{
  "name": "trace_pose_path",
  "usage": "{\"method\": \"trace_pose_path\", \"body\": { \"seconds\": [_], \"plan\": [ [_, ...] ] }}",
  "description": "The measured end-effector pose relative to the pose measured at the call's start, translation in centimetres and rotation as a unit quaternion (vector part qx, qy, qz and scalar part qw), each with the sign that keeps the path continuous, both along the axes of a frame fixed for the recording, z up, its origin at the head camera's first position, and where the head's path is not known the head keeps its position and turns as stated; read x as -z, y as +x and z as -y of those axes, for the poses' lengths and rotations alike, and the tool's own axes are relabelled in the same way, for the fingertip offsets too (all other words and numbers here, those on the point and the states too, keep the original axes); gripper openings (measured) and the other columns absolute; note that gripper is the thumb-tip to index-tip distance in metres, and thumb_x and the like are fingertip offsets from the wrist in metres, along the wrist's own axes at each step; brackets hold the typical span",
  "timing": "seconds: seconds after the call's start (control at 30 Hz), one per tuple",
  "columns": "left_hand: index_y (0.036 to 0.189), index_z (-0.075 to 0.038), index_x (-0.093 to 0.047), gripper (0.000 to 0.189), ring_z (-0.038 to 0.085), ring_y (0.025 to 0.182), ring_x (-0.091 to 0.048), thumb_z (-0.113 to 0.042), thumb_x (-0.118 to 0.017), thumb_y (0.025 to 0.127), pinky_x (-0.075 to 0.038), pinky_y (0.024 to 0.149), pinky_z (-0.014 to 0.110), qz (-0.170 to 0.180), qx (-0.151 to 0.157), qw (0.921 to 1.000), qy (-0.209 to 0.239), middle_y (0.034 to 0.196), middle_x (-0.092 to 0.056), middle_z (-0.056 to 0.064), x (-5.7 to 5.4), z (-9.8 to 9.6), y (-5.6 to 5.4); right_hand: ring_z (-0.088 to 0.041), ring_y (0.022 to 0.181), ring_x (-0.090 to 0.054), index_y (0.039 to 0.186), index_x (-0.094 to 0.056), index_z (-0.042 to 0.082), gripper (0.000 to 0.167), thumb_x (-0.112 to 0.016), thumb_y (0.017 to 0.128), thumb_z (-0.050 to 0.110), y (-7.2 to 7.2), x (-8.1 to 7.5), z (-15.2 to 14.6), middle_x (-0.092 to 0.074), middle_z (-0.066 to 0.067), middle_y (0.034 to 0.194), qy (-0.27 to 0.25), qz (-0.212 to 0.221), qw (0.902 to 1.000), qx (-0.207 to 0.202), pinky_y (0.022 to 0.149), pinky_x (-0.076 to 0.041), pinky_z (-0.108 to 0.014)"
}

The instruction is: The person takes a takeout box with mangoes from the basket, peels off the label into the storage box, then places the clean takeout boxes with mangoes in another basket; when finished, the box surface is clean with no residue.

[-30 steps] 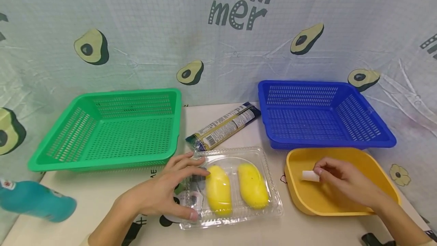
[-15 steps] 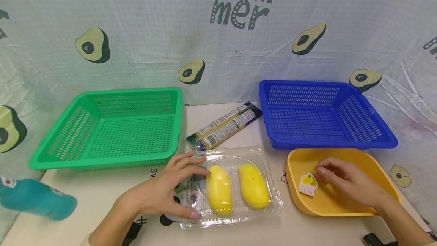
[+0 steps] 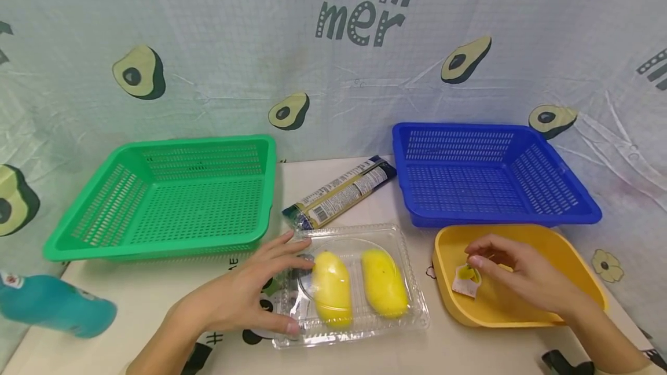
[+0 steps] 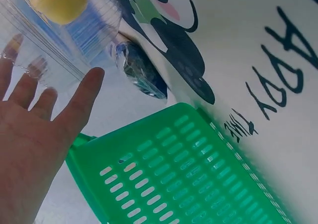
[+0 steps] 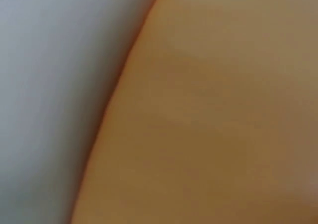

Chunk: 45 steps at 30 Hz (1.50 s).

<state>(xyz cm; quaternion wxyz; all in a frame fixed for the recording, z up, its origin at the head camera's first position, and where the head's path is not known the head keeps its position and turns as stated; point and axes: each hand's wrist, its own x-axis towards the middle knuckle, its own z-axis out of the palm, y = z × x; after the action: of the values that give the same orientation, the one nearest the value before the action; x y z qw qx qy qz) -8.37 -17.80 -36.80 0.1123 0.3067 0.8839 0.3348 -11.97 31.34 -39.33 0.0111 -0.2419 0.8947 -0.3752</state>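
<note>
My left hand (image 3: 239,291) rests with spread fingers on the left side of a clear plastic clamshell box (image 3: 359,328). Two yellow mangoes (image 3: 332,288) show through its lid. In the left wrist view, the same hand's fingers (image 4: 82,97) touch the box's edge. My right hand (image 3: 526,276) is inside a yellow basin (image 3: 578,274), its fingers loosely bent. Thumb and index tips overlap the top of a small paper label (image 3: 466,287) with a yellow fruit picture; no firm pinch is visible. The right wrist view is only a blurred tan surface beside grey.
A green basket (image 3: 195,213) stands at the left, a blue basket (image 3: 464,187) behind the yellow basin. Between the baskets lies a long printed packet (image 3: 341,192). A teal bottle (image 3: 57,305) lies at far left. A patterned sheet (image 3: 219,45) hangs behind the table.
The label was pinched blank side out, then let go and lay picture side up in the basin. My right hand has since moved left over its top edge. The left hand stays put.
</note>
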Motion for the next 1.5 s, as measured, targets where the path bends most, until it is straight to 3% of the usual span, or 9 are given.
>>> {"method": "trace_pose_path", "body": {
  "seconds": [0.17, 0.33, 0.57, 0.77, 0.93, 1.1, 1.2, 1.37, 1.5],
  "plan": [
    [0.144, -0.032, -0.056, 0.079, 0.028, 0.159, -0.009, -0.060, -0.085, 0.075, -0.025, 0.117, 0.069, -0.002, -0.002, 1.0000, -0.004, 0.168, -0.027, -0.013, -0.2, 0.0, 0.2, -0.011, 0.095, -0.068, 0.118, -0.068, 0.011, 0.022, -0.067, 0.098, 0.001, -0.1, -0.5, 1.5, -0.073, -0.001, 0.105, -0.035, -0.024, 0.9981, -0.044, 0.088, -0.053, -0.015],
    [0.141, -0.032, -0.058, 0.076, 0.030, 0.158, -0.014, -0.058, -0.086, 0.076, -0.030, 0.116, 0.067, -0.016, -0.001, 0.9997, -0.016, 0.168, -0.027, -0.009, -0.5, -0.1, 0.4, -0.012, 0.098, -0.068, 0.124, -0.066, 0.014, 0.031, -0.069, 0.096, 0.001, 0.0, -1.1, 3.2, -0.071, 0.002, 0.111, -0.046, -0.028, 0.9963, -0.067, 0.087, -0.055, -0.019],
    [0.142, -0.037, -0.057, 0.075, 0.033, 0.155, -0.014, -0.058, -0.085, 0.076, -0.037, 0.109, 0.069, -0.005, -0.028, 0.9991, -0.030, 0.170, -0.017, -0.003, -0.8, -0.1, 0.8, -0.016, 0.108, -0.066, 0.135, -0.059, 0.021, 0.052, -0.074, 0.091, -0.001, -0.1, -1.3, 5.2, -0.064, 0.006, 0.127, -0.059, -0.052, 0.9897, -0.120, 0.088, -0.059, -0.029],
    [0.145, -0.038, -0.053, 0.081, 0.038, 0.154, -0.020, -0.061, -0.085, 0.074, -0.043, 0.107, 0.065, -0.007, -0.039, 0.9985, -0.037, 0.172, -0.003, -0.004, -0.6, 0.1, 1.1, -0.008, 0.115, -0.061, 0.139, -0.056, 0.028, 0.054, -0.078, 0.092, 0.013, 0.3, -1.2, 6.1, -0.062, 0.012, 0.133, -0.010, -0.071, 0.9923, -0.101, 0.093, -0.056, -0.028],
    [0.150, -0.038, -0.049, 0.092, 0.041, 0.153, -0.026, -0.063, -0.087, 0.070, -0.047, 0.104, 0.062, -0.013, -0.042, 0.9984, -0.037, 0.172, 0.010, -0.005, -0.2, 0.1, 1.1, -0.010, 0.121, -0.058, 0.142, -0.054, 0.033, 0.057, -0.079, 0.092, 0.022, 0.6, -1.2, 6.4, -0.059, 0.009, 0.140, 0.024, -0.082, 0.9931, -0.081, 0.101, -0.051, -0.025],
    [0.154, -0.040, -0.044, 0.098, 0.045, 0.149, -0.030, -0.062, -0.089, 0.069, -0.046, 0.102, 0.065, -0.006, -0.045, 0.9985, -0.029, 0.172, 0.009, -0.004, 0.3, 0.2, 1.0, -0.010, 0.127, -0.056, 0.145, -0.053, 0.034, 0.061, -0.080, 0.091, 0.030, 0.5, -1.1, 6.7, -0.057, 0.010, 0.145, 0.036, -0.074, 0.9939, -0.073, 0.107, -0.046, -0.023],
    [0.155, -0.040, -0.042, 0.102, 0.045, 0.149, -0.029, -0.061, -0.090, 0.068, -0.048, 0.099, 0.063, 0.008, -0.043, 0.9988, -0.023, 0.172, 0.007, -0.004, 0.5, 0.3, 1.0, -0.013, 0.136, -0.052, 0.149, -0.050, 0.033, 0.067, -0.080, 0.089, 0.041, 0.5, -1.1, 7.2, -0.052, 0.012, 0.150, 0.060, -0.063, 0.9931, -0.079, 0.112, -0.045, -0.032],
    [0.156, -0.041, -0.040, 0.104, 0.042, 0.149, -0.029, -0.061, -0.090, 0.067, -0.052, 0.096, 0.056, 0.011, -0.044, 0.9989, -0.015, 0.172, 0.008, -0.007, 0.8, 0.4, 1.0, -0.028, 0.145, -0.044, 0.159, -0.038, 0.032, 0.091, -0.081, 0.082, 0.056, 0.5, -1.0, 8.1, -0.042, 0.007, 0.161, 0.091, -0.040, 0.9900, -0.099, 0.111, -0.040, -0.062],
    [0.154, -0.042, -0.042, 0.100, 0.039, 0.151, -0.028, -0.060, -0.090, 0.068, -0.053, 0.096, 0.052, 0.001, -0.050, 0.9987, -0.004, 0.172, 0.005, -0.011, 1.0, 0.3, 1.0, -0.034, 0.148, -0.037, 0.162, -0.032, 0.031, 0.108, -0.083, 0.073, 0.064, 0.5, -1.0, 8.4, -0.036, 0.001, 0.165, 0.105, -0.042, 0.9864, -0.119, 0.112, -0.033, -0.068]
  ]
}}
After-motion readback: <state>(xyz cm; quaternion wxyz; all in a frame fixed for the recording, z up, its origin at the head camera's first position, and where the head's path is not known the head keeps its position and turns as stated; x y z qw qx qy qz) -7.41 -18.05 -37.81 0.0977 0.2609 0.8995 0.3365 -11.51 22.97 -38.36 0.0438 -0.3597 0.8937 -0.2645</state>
